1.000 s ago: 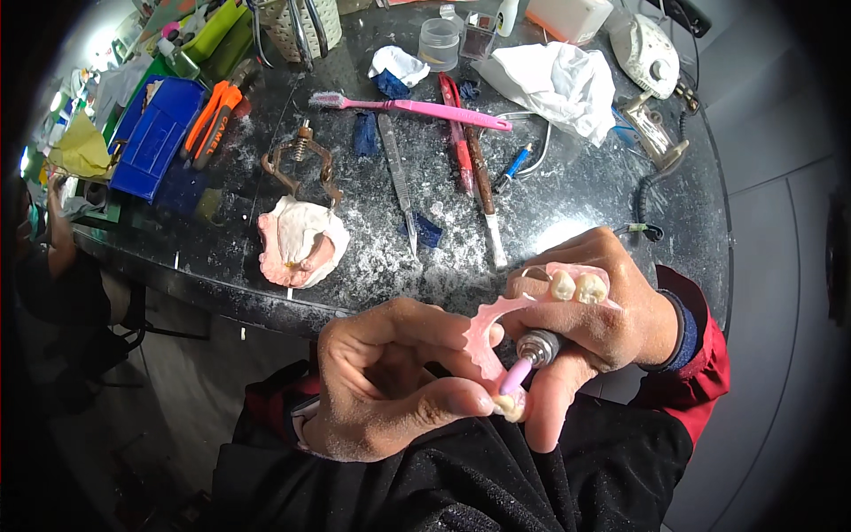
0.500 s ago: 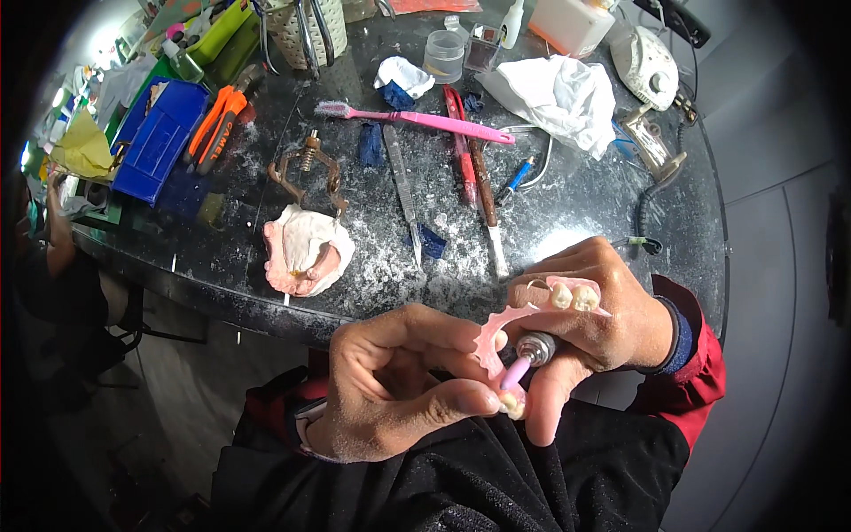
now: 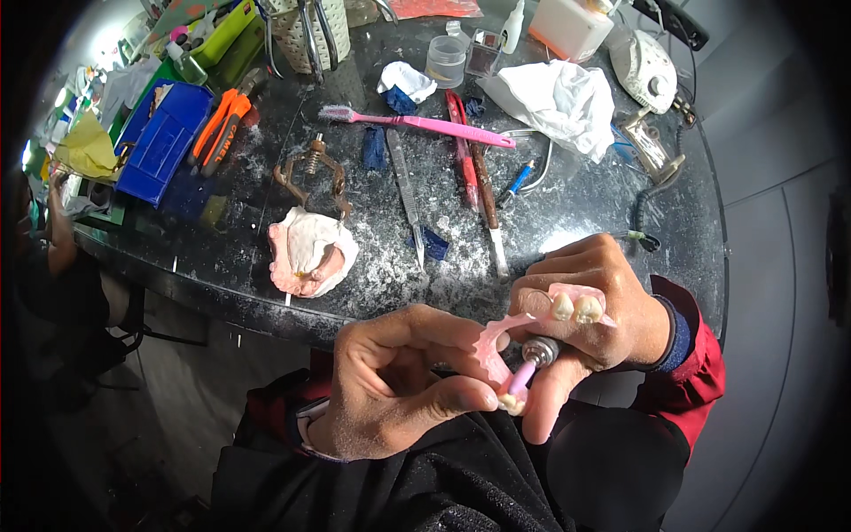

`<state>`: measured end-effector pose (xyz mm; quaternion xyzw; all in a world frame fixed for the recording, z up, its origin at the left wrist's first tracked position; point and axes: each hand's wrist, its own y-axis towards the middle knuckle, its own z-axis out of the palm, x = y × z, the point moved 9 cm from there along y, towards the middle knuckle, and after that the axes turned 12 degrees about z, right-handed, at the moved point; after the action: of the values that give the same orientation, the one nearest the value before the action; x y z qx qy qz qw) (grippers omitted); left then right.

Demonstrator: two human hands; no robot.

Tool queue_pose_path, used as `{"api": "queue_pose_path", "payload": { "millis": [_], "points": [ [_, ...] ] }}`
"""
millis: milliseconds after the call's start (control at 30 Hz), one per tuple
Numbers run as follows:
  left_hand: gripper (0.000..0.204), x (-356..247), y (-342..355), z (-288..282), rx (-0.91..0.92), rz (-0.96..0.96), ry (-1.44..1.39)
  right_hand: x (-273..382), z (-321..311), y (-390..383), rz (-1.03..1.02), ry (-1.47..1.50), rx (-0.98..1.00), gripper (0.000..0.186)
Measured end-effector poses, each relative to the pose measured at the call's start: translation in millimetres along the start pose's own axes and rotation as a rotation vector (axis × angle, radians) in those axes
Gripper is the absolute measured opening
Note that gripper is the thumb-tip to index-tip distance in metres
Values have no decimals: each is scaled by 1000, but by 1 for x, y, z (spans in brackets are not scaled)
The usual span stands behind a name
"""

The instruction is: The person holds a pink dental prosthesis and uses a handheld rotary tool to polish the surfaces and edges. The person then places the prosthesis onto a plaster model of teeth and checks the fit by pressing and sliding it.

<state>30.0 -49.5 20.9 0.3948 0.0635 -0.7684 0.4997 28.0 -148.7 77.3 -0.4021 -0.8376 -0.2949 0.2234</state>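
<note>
A pink partial denture [image 3: 489,353] with cream teeth at both ends is pinched between the thumb and fingers of my left hand [image 3: 381,386], above my lap. My right hand [image 3: 628,310] is closed around a metal rotary handpiece [image 3: 542,349], most of its body hidden in the palm. Its pinkish-purple grinding point [image 3: 521,379] is at the inner side of the denture's near end, just by the teeth. The denture's far end lies over the fingers of my right hand. White dust coats both hands.
A plaster dental cast [image 3: 310,253] sits near the dusty black table's [image 3: 372,301] edge, by a brownish metal articulator frame [image 3: 312,173]. Beyond lie a pink toothbrush [image 3: 425,123], a metal carving knife [image 3: 405,195], a brush [image 3: 487,199], orange-handled pliers [image 3: 220,129] and a white cloth [image 3: 558,102].
The denture has tilted slightly in my left hand, and the grinding point has shifted a little to the right. Both grips stay the same.
</note>
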Motion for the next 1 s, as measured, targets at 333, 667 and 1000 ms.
{"api": "queue_pose_path", "payload": {
  "millis": [333,667,1000],
  "points": [
    [35,4,-2,4,5,-68,-77,15,-7,-8,-216,-61,-143,81],
    [36,9,-4,0,4,-128,-72,20,-10,-8,-218,-160,-165,71],
    [33,7,2,6,99,3,-67,10,-8,-4,-120,-140,-197,69]
  ]
}}
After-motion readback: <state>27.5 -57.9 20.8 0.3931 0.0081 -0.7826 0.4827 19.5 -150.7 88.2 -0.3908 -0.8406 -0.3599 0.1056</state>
